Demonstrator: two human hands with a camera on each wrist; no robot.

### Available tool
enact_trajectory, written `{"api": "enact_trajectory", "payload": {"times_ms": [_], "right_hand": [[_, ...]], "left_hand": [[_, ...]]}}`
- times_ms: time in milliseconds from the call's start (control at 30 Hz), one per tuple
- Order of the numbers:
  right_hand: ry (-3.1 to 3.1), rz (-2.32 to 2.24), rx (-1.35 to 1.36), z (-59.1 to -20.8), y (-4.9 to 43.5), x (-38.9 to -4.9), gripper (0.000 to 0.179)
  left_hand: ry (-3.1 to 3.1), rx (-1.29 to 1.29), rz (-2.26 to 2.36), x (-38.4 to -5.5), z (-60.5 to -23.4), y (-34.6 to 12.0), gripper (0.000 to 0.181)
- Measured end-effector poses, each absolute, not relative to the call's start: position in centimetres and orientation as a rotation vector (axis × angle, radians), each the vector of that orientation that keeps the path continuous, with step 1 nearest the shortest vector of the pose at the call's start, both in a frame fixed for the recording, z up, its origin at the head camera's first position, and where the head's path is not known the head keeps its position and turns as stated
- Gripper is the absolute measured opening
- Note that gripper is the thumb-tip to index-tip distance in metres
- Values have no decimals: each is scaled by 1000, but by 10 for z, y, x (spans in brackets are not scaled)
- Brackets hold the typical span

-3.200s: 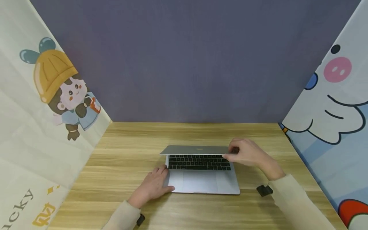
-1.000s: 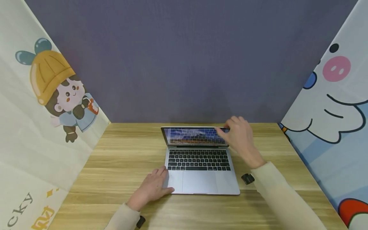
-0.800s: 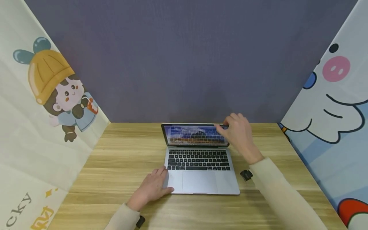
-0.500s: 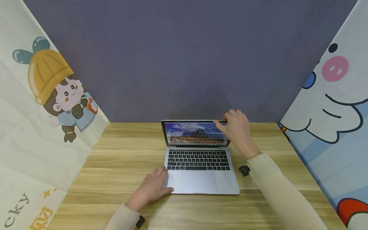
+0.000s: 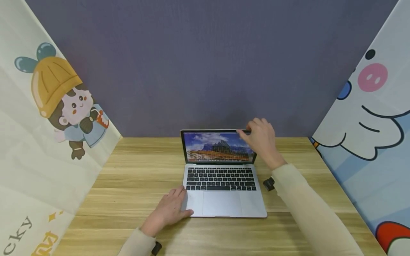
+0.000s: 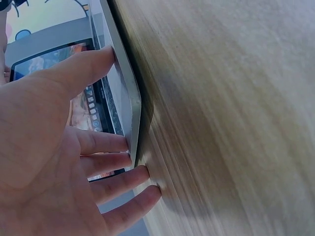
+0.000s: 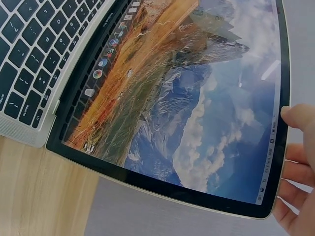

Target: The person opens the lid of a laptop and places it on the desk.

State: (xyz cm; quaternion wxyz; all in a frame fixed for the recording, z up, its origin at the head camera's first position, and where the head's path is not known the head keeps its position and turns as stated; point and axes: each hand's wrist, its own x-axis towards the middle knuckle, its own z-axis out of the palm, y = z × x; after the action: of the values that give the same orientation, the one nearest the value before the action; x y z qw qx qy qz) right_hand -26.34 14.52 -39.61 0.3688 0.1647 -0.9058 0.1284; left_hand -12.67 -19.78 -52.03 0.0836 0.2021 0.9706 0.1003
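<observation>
A silver laptop sits on the wooden table, its lid raised and the lit screen showing a mountain picture. My right hand pinches the lid's top edge near the right corner, thumb on the screen side and fingers behind, as the right wrist view confirms at the lid edge. At the front left corner of the base rests my left hand. In the left wrist view its thumb touches the base's edge, and its fairly straight fingers lie along the side, some on the table.
The wooden table extends around the laptop, and a grey-purple wall rises behind it. Printed cloth panels stand at the left and right. A small black device hangs at the right wrist.
The laptop lid has swung up and back from nearly closed, with my right hand moving along at its top edge. The screen has come into view. My left hand has stayed in place.
</observation>
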Motion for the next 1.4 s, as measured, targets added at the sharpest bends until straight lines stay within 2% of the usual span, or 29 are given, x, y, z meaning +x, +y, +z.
{"api": "enact_trajectory", "payload": {"times_ms": [1400], "right_hand": [[-2378,301,305,-417,137,-313,38]], "left_hand": [[2890,596,298,-125,-521,-197,88]]}}
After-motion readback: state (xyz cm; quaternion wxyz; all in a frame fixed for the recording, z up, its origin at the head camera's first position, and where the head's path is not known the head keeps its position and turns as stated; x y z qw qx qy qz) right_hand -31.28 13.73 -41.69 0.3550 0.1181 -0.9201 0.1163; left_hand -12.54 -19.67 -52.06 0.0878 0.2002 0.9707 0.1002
